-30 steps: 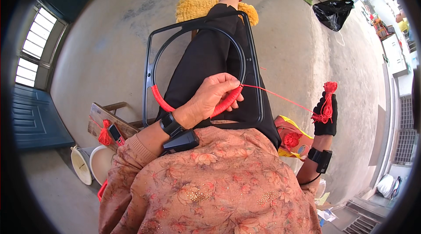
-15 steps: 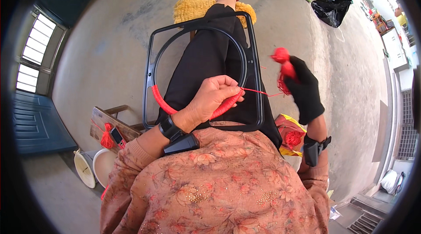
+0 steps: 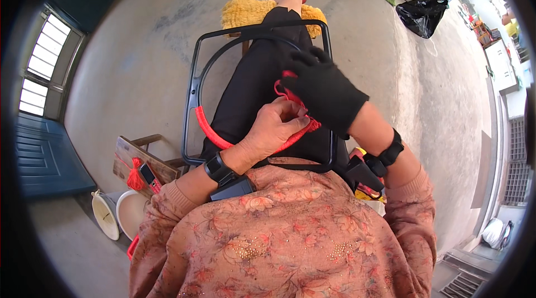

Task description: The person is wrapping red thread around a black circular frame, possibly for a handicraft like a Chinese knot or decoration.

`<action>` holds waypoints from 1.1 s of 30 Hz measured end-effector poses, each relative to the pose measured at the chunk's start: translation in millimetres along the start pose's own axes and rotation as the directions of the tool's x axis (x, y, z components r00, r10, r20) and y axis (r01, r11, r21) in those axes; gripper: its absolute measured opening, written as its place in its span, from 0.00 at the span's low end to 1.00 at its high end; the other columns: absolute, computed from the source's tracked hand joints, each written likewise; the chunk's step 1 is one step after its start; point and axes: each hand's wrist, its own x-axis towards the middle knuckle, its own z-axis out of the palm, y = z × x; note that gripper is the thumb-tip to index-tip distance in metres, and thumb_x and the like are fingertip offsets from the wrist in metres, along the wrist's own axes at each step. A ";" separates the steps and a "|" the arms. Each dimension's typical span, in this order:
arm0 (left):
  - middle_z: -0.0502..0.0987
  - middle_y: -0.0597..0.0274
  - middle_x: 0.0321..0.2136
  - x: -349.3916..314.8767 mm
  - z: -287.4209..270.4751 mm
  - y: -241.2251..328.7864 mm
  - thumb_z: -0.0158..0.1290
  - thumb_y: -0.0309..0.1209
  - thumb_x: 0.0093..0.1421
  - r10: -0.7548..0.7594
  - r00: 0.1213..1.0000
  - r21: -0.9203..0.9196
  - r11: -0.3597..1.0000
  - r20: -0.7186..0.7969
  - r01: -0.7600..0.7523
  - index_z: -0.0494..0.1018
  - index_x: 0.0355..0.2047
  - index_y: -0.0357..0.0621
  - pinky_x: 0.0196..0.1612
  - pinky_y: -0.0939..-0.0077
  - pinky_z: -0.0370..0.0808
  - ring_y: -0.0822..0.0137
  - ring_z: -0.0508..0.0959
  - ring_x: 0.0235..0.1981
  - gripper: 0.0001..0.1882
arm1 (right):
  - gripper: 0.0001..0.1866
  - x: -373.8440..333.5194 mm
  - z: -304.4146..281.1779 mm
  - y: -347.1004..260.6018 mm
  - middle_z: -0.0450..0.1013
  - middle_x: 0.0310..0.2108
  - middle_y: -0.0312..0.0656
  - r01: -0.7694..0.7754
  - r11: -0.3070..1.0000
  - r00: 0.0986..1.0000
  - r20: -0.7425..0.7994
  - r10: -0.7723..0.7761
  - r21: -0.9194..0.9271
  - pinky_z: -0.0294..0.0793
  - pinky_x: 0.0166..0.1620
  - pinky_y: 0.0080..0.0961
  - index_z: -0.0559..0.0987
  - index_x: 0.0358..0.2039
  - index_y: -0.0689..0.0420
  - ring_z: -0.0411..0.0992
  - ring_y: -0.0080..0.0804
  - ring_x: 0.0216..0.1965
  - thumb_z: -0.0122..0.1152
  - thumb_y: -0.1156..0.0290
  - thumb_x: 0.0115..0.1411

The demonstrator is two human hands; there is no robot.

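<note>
Across my lap lies a black metal frame (image 3: 193, 92) with a round ring set inside it. Red cord is wound tightly over the near stretch of the ring (image 3: 207, 129). My bare left hand (image 3: 272, 128) is closed at the right end of this winding, thumb and fingers pinching the wrapped ring. Just above and right of it, my right hand (image 3: 330, 92), in a black glove, holds a bundle of red cord (image 3: 290, 90) over the ring's right side. The glove hides much of the bundle and the frame's right bar.
A yellow fluffy cover (image 3: 241, 12) lies under my outstretched legs. At left, a wooden stool (image 3: 127, 155) carries a red cord bundle (image 3: 135, 173) and a phone (image 3: 149, 175), near pale buckets (image 3: 133, 211). A black plastic bag (image 3: 422, 16) sits on the floor at far right.
My right hand has swung left with the cord bundle, from out beside the frame to over the ring's right side. My left hand keeps its pinch in nearly the same place.
</note>
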 end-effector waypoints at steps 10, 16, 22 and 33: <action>0.75 0.65 0.32 4.5 -5.5 7.4 0.47 0.27 0.64 -0.205 0.952 -0.325 0.906 0.227 0.272 0.70 0.38 0.37 0.40 0.85 0.73 0.79 0.75 0.35 0.06 | 0.23 -60.4 -34.2 -37.3 0.69 0.49 0.45 -0.356 0.854 0.933 0.087 0.350 0.379 0.59 0.58 0.43 0.76 0.40 0.54 0.62 0.45 0.58 0.68 0.69 0.39; 0.77 0.61 0.34 9.7 -7.5 9.2 0.49 0.31 0.65 -0.300 0.928 -0.437 0.820 0.222 0.370 0.71 0.39 0.35 0.39 0.81 0.77 0.75 0.78 0.33 0.10 | 0.23 -55.0 -27.5 -53.9 0.69 0.49 0.45 -0.303 0.923 0.951 0.019 0.308 0.237 0.60 0.58 0.43 0.76 0.41 0.54 0.63 0.47 0.56 0.67 0.70 0.41; 0.77 0.61 0.30 13.8 -15.6 1.7 0.50 0.32 0.64 -0.357 0.900 -0.313 0.850 0.248 0.424 0.73 0.36 0.36 0.32 0.85 0.77 0.76 0.78 0.27 0.10 | 0.21 -94.1 -42.6 -76.1 0.72 0.46 0.42 -0.161 -0.414 0.588 0.424 0.689 0.896 0.69 0.53 0.31 0.71 0.46 0.61 0.70 0.36 0.50 0.62 0.69 0.52; 0.77 0.57 0.26 3.8 -9.0 11.4 0.49 0.35 0.64 -0.361 0.888 -0.383 0.806 0.285 0.451 0.71 0.36 0.39 0.23 0.81 0.77 0.71 0.78 0.21 0.11 | 0.13 -218.3 -52.4 -59.0 0.60 0.18 0.31 0.337 -0.366 0.297 0.271 0.916 0.867 0.58 0.21 0.21 0.68 0.33 0.56 0.58 0.21 0.14 0.46 0.59 0.64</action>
